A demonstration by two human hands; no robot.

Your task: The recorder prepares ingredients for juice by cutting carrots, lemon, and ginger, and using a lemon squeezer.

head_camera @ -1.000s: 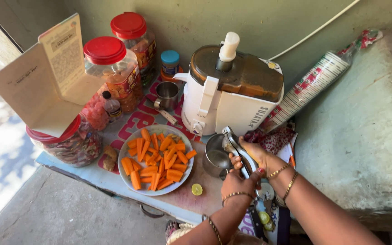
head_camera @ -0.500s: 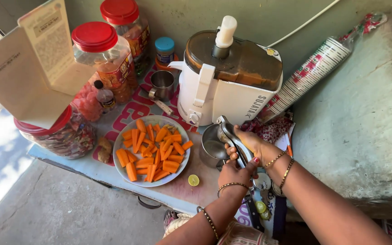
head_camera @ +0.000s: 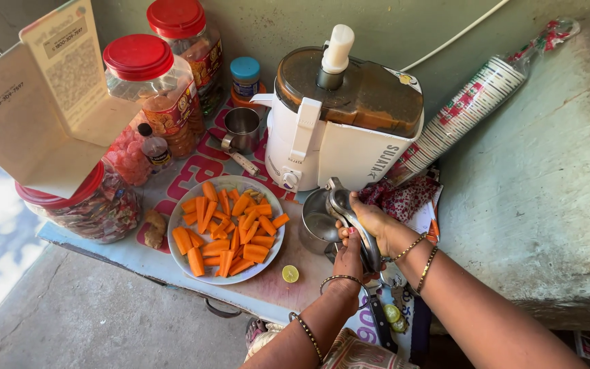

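Both my hands grip a metal hand squeezer (head_camera: 349,217) held over a steel cup (head_camera: 317,227) in front of the white juicer (head_camera: 339,126). My right hand (head_camera: 377,222) wraps the squeezer's handles from the right. My left hand (head_camera: 348,263) clasps the same handles from below. A steel plate (head_camera: 268,263) heaped with cut carrot sticks (head_camera: 227,229) lies left of the cup. A squeezed lime half (head_camera: 290,273) sits on the table beside the plate.
Red-lidded jars of sweets (head_camera: 151,89) and an open cardboard box (head_camera: 35,109) crowd the left. A small steel mug (head_camera: 242,130), a blue-capped bottle (head_camera: 246,76), a sleeve of paper cups (head_camera: 472,109), a knife (head_camera: 380,321) and lime pieces (head_camera: 394,316) lie around. A concrete ledge (head_camera: 548,191) stands at the right.
The view has shifted slightly. Both hands stay closed on the squeezer over the steel cup, with little movement.
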